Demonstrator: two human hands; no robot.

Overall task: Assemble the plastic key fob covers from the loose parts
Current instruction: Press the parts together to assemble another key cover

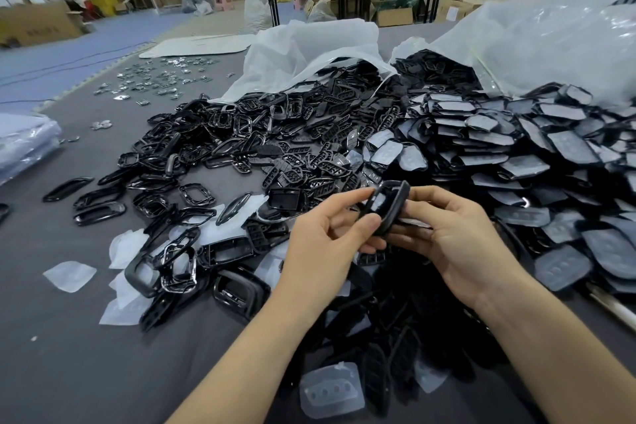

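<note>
- We find the held frame (pixel 388 204) partly hidden behind the left hand (pixel 323 244).
- Far left, shiny pieces (pixel 155 79) are too small for us to identify.

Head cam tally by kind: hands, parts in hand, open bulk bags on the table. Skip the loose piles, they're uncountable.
Hands: 2, left hand and right hand
Parts in hand: 1, black frame, held by both hands
Open bulk bags: 2, left bag and right bag
Total: 5
</note>
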